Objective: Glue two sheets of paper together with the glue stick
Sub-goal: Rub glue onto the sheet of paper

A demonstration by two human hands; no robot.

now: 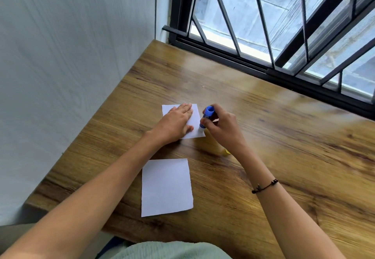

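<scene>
Pressing flat on paper (pixel 195 120), left hand (pixel 176 124); right hand (pixel 222 126) grips glue stick (pixel 207 116).

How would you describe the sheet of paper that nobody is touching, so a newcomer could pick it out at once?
Start at the wooden table beside the barred window. Two white sheets lie on it, between the person's forearms. The untouched sheet is the one nearer the person; unlike the far sheet, it has no hand flat on it and no glue stick at its edge.

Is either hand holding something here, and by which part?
The right hand grips the glue stick around its lower body; the left hand lies flat on the far paper.
</scene>
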